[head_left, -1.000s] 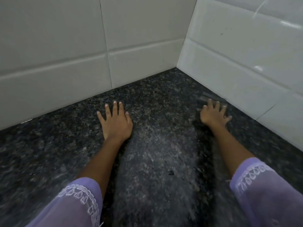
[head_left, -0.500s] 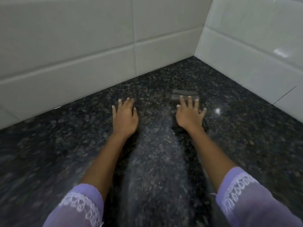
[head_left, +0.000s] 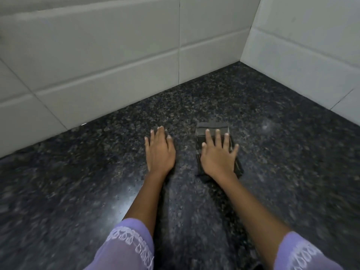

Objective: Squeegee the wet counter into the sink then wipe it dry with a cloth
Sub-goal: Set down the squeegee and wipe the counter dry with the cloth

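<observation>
near the tiled corner, flat right hand presses cloth; left hand flat on counter.

Dark speckled granite counter – a folded dark cloth and both palms lie flat on it

Dark speckled granite counter – polished, glossy, catching pale glints of light. Glazed white wall tiles, smooth with a soft sheen. Folded dark cloth under the right hand – matt, soft-looking. Thin lilac fabric sleeves with white embroidered trim.
</observation>
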